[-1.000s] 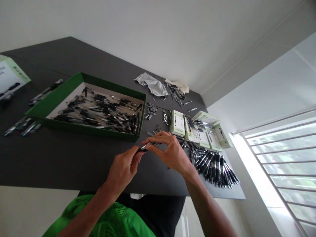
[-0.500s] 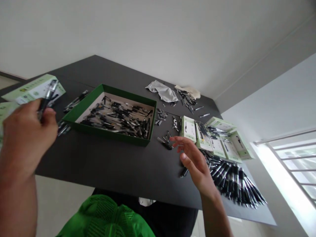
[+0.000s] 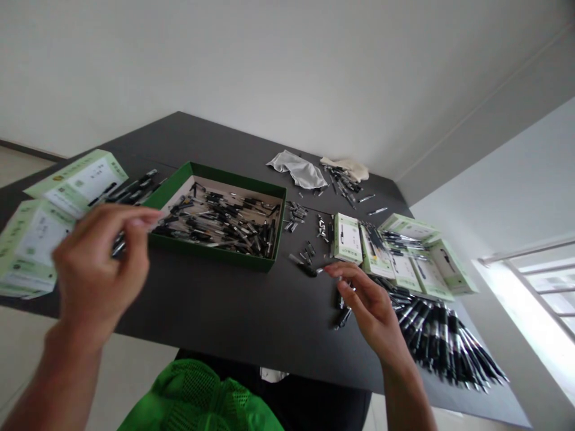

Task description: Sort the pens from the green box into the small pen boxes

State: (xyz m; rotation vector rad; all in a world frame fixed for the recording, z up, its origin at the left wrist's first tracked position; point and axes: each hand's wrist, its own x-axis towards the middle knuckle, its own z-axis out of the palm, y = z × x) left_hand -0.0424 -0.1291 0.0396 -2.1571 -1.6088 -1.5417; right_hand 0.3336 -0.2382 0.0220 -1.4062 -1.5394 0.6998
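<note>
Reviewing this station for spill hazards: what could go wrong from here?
1. The fanned pens lie near the table's front edge, beside the right forearm; a sideways sweep might push some off.
2. The loose small parts lie on the bare tabletop, so a bump could scatter them.
3. The near-left box sits close to the front edge by the left hand; a knock might tip it over.

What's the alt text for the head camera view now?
A left hand hovers by a green tray of black pens, the right hand near loose pen parts, above a dark table. Pen boxes sit at both sides, a fan of pens at lower right.
</note>
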